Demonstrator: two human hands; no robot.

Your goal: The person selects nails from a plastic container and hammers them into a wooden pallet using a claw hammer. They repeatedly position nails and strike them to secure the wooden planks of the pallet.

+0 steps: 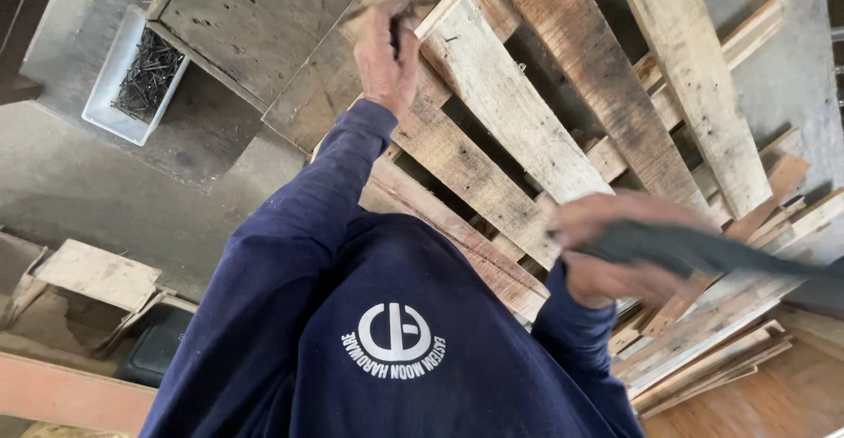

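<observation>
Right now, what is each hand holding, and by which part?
The right hand grips a dark tool, blurred, by its near end. The left hand pinches something small against a board of the pallet; what it is cannot be told.

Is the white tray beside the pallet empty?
No, the white tray holds a heap of dark nails, and it lies on the grey floor left of the wooden pallet.

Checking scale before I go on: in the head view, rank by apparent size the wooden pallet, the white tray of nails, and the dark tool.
1. Wooden pallet, largest.
2. White tray of nails and dark tool: similar; the tool is blurred and nearer, so unranked.
</observation>
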